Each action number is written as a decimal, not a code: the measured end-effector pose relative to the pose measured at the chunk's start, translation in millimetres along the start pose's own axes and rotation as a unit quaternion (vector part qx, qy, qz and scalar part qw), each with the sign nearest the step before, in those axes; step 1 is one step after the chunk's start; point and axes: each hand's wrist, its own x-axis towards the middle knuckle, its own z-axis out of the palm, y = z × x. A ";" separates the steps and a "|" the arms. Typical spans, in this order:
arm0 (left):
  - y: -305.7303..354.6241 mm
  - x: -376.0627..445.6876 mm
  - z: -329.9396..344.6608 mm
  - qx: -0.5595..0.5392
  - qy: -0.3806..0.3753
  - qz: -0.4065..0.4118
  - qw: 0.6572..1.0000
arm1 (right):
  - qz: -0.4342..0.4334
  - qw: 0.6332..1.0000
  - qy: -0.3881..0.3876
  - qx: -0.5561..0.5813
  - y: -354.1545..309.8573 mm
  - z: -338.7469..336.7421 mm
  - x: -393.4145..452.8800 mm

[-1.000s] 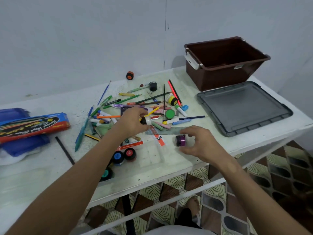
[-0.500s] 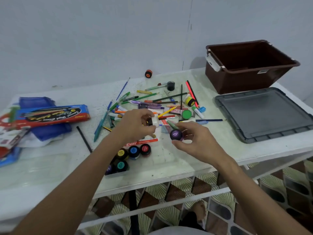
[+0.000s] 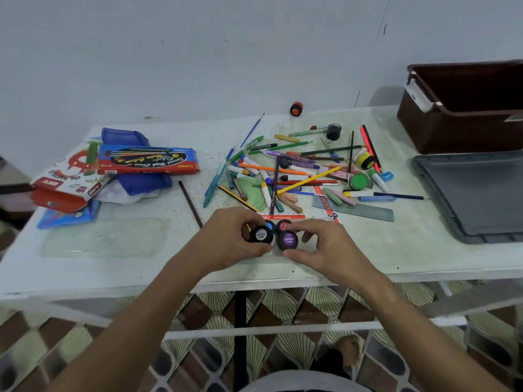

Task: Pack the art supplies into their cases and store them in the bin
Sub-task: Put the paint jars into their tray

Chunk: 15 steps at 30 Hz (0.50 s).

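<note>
Low in the frame's centre, four paint pots point(image 3: 287, 241) sit clustered on the table point(image 3: 368, 250). Above them sprawls the pile of pens and pencils point(image 3: 297, 171). Cases point(image 3: 147, 161) lie left; bin point(image 3: 464, 108) upper right, lid point(image 3: 475, 193) below it.

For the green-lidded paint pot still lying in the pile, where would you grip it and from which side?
Grip the green-lidded paint pot by its round rim, fingers and thumb on opposite sides, coming from above. It appears to sit lid up, so the rim is the exposed part. A white marker lies close on its right and crayons crowd the near side, so a low sideways approach would likely knock them.
</note>
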 end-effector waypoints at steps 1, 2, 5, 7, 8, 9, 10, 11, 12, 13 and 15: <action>0.0 -0.4 1.9 0.007 -0.001 0.007 1.000 | 0.005 1.000 0.001 0.005 0.4 1.1 -0.3; 0.1 -0.8 3.5 0.015 -0.003 0.013 1.000 | 0.010 1.000 0.002 0.009 1.0 2.3 -0.7; -1.3 0.1 8.5 0.044 -0.006 0.023 0.999 | 0.007 1.000 0.003 0.013 3.0 5.1 -2.4; -2.8 0.9 11.8 0.054 -0.009 0.023 0.998 | 0.003 1.000 0.002 0.008 3.5 6.2 -3.1; -3.7 1.0 13.4 0.056 -0.013 0.022 0.998 | 0.006 1.000 0.003 0.006 3.5 6.5 -3.1; -4.3 1.1 14.7 0.058 -0.017 0.022 0.998 | 0.011 1.000 0.005 0.008 3.5 6.8 -3.2; -5.0 1.1 15.8 0.060 -0.021 0.024 0.998 | 0.017 1.000 0.007 0.009 3.8 7.5 -2.8; -5.6 1.4 16.6 0.063 -0.024 0.026 0.997 | 0.020 1.000 0.007 0.008 4.3 8.3 -2.9; -6.2 1.5 17.1 0.065 -0.024 0.026 0.997 | 0.023 1.000 0.005 0.005 5.4 9.4 -2.7; -6.9 1.8 17.5 0.066 -0.024 0.023 0.997 | 0.023 1.000 0.004 0.001 6.1 10.3 -2.8; -7.8 1.5 17.9 0.065 -0.023 0.015 0.998 | 0.026 1.000 0.002 0.000 7.4 11.5 -3.2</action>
